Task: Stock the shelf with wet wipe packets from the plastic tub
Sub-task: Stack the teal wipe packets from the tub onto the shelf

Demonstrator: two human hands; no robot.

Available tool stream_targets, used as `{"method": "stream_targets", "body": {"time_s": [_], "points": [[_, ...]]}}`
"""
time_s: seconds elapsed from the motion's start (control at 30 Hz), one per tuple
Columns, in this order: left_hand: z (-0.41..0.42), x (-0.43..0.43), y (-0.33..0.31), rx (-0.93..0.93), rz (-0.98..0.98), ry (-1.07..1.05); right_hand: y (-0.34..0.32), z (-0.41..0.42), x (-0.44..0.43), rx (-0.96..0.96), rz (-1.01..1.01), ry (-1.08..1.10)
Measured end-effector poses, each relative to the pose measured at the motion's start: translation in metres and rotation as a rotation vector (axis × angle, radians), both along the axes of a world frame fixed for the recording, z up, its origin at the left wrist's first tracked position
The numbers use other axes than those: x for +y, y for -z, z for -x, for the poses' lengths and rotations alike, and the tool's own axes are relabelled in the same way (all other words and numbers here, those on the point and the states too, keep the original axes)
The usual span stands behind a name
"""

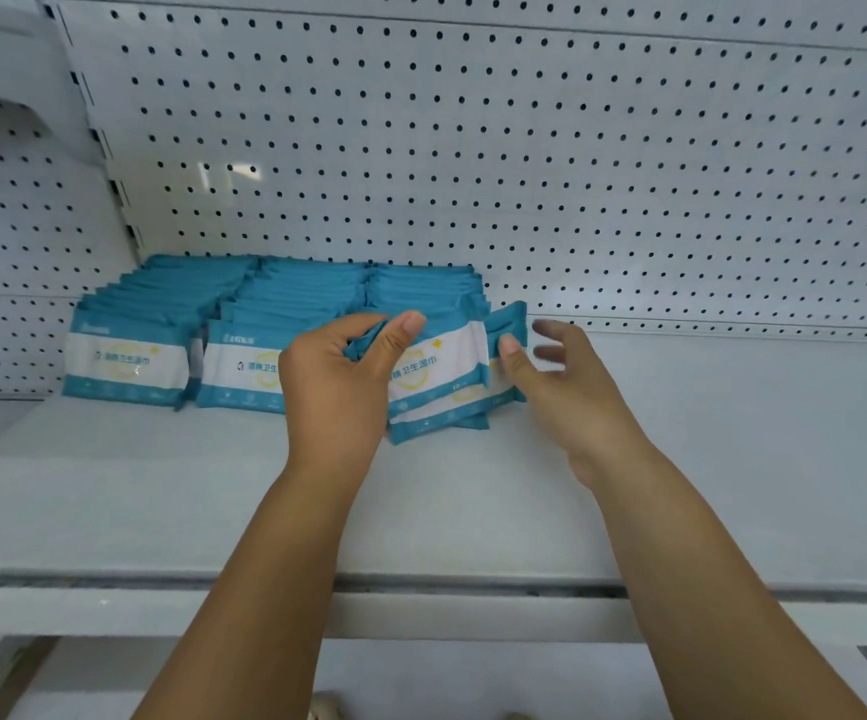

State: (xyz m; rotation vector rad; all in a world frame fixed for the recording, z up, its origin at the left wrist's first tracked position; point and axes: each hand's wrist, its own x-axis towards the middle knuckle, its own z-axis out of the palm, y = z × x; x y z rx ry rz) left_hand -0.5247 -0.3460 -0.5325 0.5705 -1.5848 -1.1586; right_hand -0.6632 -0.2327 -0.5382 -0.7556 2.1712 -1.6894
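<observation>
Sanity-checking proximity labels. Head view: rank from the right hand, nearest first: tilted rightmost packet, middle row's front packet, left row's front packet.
1. Tilted rightmost packet, at the right hand thumb.
2. Middle row's front packet, left of the left hand.
3. Left row's front packet, far left.

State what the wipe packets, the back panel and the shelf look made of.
The wipe packets: soft plastic film, slightly glossy; it creases under the left hand. The back panel: probably painted sheet metal, white, punched with regular holes, faint reflections. The shelf: likely the same painted metal, matte; uncertain.
</observation>
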Motion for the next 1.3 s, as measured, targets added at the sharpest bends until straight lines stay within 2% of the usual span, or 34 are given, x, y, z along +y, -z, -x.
{"method": "stream_targets", "body": {"time_s": [0.13,0.23,0.4,0.57,0.63,0.73,0.87,1.03,1.3], "points": [[0.004,-0.003,0.001,-0.020,-0.061,-0.004,0.004,0.011,-0.006,0.076,0.118,-0.096],[0.004,-0.004,-0.001,-0.005,-0.085,-0.024,0.001,0.011,-0.001,0.006,0.241,-0.105],[-0.003,-0.009,0.002,-0.022,-0.033,-0.028,-0.001,-0.003,0.009,-0.060,0.310,-0.122],[-0.001,0.003,0.021,-0.131,-0.028,-0.010,0.014,-0.027,0.007,-0.122,0.227,-0.086],[0.000,0.006,0.023,-0.141,-0.053,-0.009,0.013,-0.032,0.011,-0.152,0.216,-0.125],[-0.004,0.008,0.023,-0.152,-0.077,0.025,0.014,-0.038,0.017,-0.089,0.221,-0.236],[-0.015,0.004,0.021,-0.209,-0.142,0.139,0.019,-0.037,0.018,-0.067,0.288,-0.276],[-0.029,0.003,0.018,-0.216,-0.265,0.355,0.022,-0.034,0.015,-0.014,0.273,-0.224],[-0.026,0.008,0.019,-0.223,-0.179,0.341,0.023,-0.033,0.013,-0.062,0.249,-0.144]]}}
